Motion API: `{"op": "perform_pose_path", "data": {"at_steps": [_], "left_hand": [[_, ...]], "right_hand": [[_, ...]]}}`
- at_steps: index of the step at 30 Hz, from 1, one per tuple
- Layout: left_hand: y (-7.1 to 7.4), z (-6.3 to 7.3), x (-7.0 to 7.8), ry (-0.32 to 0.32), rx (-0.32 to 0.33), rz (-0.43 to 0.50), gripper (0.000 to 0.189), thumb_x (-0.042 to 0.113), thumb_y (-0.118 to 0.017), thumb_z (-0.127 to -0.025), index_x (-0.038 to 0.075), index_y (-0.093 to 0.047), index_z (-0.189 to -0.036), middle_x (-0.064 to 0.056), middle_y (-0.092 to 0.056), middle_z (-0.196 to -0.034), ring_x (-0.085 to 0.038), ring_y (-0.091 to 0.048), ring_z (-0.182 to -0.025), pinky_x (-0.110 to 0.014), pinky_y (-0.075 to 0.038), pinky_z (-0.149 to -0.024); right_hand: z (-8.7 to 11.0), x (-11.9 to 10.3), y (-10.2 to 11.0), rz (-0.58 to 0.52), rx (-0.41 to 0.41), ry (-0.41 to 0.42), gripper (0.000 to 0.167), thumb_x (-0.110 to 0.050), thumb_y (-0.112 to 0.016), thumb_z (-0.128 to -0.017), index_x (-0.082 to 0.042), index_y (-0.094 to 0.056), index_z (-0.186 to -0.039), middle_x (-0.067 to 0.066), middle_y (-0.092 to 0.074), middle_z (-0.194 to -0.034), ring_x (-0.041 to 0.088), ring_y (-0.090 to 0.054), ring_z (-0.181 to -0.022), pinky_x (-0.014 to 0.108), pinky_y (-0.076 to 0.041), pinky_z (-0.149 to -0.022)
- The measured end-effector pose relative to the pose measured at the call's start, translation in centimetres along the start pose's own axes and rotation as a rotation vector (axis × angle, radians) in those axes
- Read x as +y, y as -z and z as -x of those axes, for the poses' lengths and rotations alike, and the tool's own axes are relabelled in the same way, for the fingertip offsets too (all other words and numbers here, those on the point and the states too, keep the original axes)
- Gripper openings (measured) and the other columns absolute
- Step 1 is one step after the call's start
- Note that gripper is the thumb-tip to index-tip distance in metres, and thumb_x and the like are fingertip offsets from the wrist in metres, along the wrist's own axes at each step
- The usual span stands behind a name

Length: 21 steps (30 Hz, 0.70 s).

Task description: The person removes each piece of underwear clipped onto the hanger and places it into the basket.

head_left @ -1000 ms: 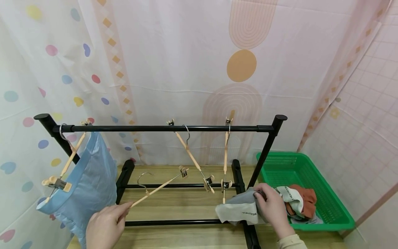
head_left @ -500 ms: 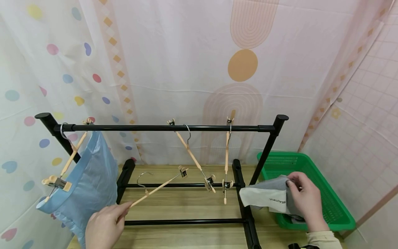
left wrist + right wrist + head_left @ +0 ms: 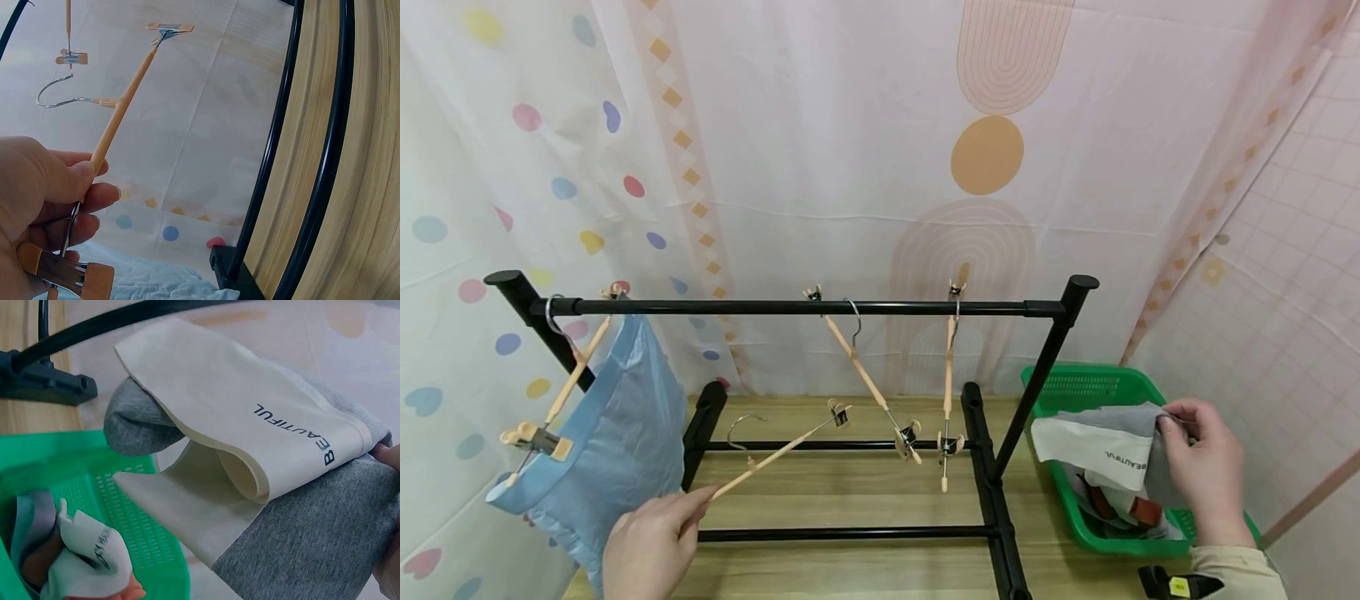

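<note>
Up against the big patterned curtain (image 3: 850, 150) we go, with the wooden desk (image 3: 820, 567) below and the black rack (image 3: 775, 307) standing right across it! Off its right end sits the green basket (image 3: 1090, 385), a rust-coloured piece (image 3: 1146, 511) and a white lettered piece (image 3: 94, 550) in there. At the rack's far left, the blue garment (image 3: 617, 417) hangs from its clips. And here's the change: the grey-and-white cloth (image 3: 1097, 446) has swung away from the rack's right foot, out to the right, and now it's up over the basket! The right hand (image 3: 1208, 467) has carried it there, thumb and fingers pinching its grey edge. The left hand (image 3: 651, 542) has barely budged, gripping a loose clip hanger (image 3: 115, 125) near one end, its hook free of the rail. So cloth and hanger are farther apart now; my call, that puts the cloth beyond those clips for the moment. On the rail, the middle hanger (image 3: 854, 362) slants, the right-hand hanger (image 3: 948, 367) runs nearly straight, both bare. Smallest detail: dark lettering on the white band, "BEAUTIFUL".
</note>
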<state>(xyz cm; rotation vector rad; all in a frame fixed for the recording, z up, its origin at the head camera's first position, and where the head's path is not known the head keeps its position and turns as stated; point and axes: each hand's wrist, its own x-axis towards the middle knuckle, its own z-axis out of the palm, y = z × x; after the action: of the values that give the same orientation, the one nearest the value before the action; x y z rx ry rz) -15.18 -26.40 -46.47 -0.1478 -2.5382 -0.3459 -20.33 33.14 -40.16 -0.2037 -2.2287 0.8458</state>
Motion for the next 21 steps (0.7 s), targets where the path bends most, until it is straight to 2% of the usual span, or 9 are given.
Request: {"op": "perform_pose_path", "data": {"at_steps": [3, 6, 12, 15, 19, 21], "left_hand": [[-0.1, 0.1, -0.1, -0.015, 0.014, 0.000, 0.036, -0.002, -0.083, -0.066, 0.015, -0.079, -0.098, 0.012, -0.058, -0.062, -0.013, -0.049, -0.051, -0.034, -0.038, -0.047], [-0.1, 0.1, -0.2, -0.021, 0.020, -0.001, 0.036, -0.002, -0.083, -0.066, 0.015, -0.079, -0.097, 0.012, -0.058, -0.062, -0.013, -0.049, -0.051, -0.034, -0.038, -0.047], [0.2, 0.0, -0.2, -0.014, 0.021, 0.003, 0.035, -0.002, -0.083, -0.066, 0.014, -0.079, -0.097, 0.007, -0.065, -0.067, -0.016, -0.053, -0.053, -0.038, -0.042, -0.047], [0.3, 0.0, -0.3, -0.015, 0.018, 0.004, 0.035, -0.002, -0.083, -0.067, 0.014, -0.079, -0.098, 0.006, -0.066, -0.068, -0.016, -0.054, -0.053, -0.038, -0.043, -0.047], [0.4, 0.1, -0.4, -0.003, 0.003, 0.001, 0.035, -0.001, -0.083, -0.068, 0.015, -0.079, -0.099, 0.006, -0.065, -0.068, -0.016, -0.054, -0.053, -0.038, -0.042, -0.046], [0.5, 0.1, -0.4, 0.008, -0.006, 0.000, 0.035, -0.001, -0.083, -0.068, 0.015, -0.079, -0.099, 0.006, -0.066, -0.068, -0.016, -0.054, -0.053, -0.038, -0.043, -0.047]], "right_hand": [[-0.6, 0.4, 0.2, 0.002, 0.009, -0.052, 0.013, -0.001, -0.061, -0.094, 0.001, -0.061, -0.107, 0.005, -0.061, -0.093, -0.018, -0.039, -0.076, 0.022, -0.036, -0.069], [-1.3, 0.9, 0.4, 0.007, 0.005, -0.086, 0.014, -0.002, -0.061, -0.094, 0.002, -0.060, -0.107, 0.011, -0.062, -0.096, -0.018, -0.039, -0.075, 0.022, -0.036, -0.069], [-2.7, 1.9, 0.8, 0.039, -0.016, -0.133, 0.016, -0.007, -0.059, -0.095, 0.002, -0.061, -0.109, 0.016, -0.062, -0.100, -0.017, -0.037, -0.074, 0.022, -0.036, -0.067], [-3.3, 2.5, 0.9, 0.063, -0.029, -0.170, 0.019, -0.010, -0.058, -0.096, 0.001, -0.060, -0.112, 0.016, -0.062, -0.104, -0.009, -0.040, -0.075, 0.024, -0.036, -0.067], [-3.8, 3.2, 0.8, 0.093, -0.061, -0.200, 0.023, -0.013, -0.057, -0.097, 0.002, -0.059, -0.115, 0.020, -0.061, -0.108, 0.008, -0.046, -0.080, 0.028, -0.036, -0.066], [-4.0, 3.5, 0.7, 0.099, -0.064, -0.200, 0.023, -0.014, -0.056, -0.097, 0.002, -0.058, -0.115, 0.021, -0.061, -0.108, 0.010, -0.046, -0.080, 0.029, -0.036, -0.066]]}}
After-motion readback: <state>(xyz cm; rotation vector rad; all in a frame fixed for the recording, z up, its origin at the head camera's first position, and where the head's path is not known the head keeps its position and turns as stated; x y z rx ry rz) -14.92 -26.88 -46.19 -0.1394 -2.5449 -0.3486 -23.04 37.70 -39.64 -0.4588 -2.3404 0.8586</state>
